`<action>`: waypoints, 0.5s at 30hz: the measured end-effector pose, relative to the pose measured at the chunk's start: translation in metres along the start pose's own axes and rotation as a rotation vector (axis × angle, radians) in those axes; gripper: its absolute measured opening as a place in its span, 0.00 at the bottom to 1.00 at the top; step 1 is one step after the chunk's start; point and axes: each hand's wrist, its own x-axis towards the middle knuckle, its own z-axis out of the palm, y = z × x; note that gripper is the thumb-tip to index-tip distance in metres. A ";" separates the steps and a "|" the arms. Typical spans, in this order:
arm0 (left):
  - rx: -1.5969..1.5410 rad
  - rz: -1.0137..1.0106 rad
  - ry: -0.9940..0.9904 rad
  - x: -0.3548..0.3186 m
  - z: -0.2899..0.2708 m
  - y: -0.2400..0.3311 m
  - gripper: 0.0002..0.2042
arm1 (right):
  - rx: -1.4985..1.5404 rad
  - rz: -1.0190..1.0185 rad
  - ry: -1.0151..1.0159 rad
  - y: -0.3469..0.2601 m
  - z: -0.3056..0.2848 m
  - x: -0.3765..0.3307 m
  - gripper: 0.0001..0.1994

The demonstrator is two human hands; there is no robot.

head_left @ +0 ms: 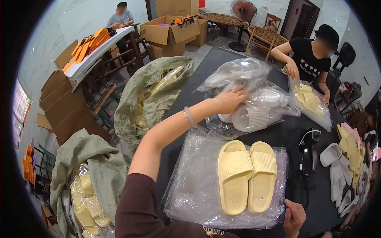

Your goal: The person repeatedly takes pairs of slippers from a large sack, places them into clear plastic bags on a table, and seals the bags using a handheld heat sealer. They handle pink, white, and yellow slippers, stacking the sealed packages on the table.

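My left hand [232, 99] reaches across the dark table to a pile of white slippers in clear plastic bags [254, 113]. It touches the bags; its fingers are blurred, so their grip is unclear. In front of me a pair of pale yellow slide slippers [235, 178] lies side by side, soles down, on a stack of clear plastic bags [190, 182]. At the lower right, beside the corner of that stack, my right hand [294, 218] is closed with curled fingers. Whatever it may hold is hidden.
Two woven sacks [131, 99] [91, 154] with bagged yellow slippers stand left of the table [206, 65]. A black device [307, 152] and loose slippers [345, 158] lie right. Across the table a co-worker [313, 59] handles bagged yellow slippers [309, 99]. Another person [121, 18] sits far left.
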 end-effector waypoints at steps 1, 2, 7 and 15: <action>-0.068 -0.064 -0.023 -0.009 -0.001 0.004 0.24 | -0.012 0.009 -0.005 -0.002 -0.002 0.002 0.09; -0.141 -0.117 -0.052 -0.010 -0.039 0.020 0.22 | -0.013 0.029 0.019 -0.002 -0.002 0.001 0.09; -0.143 -0.644 0.492 -0.135 -0.111 -0.055 0.07 | -0.045 0.049 0.039 -0.006 -0.003 0.000 0.09; 0.075 -1.613 -0.083 -0.469 -0.047 -0.161 0.11 | -0.051 0.112 0.042 -0.014 0.005 0.010 0.08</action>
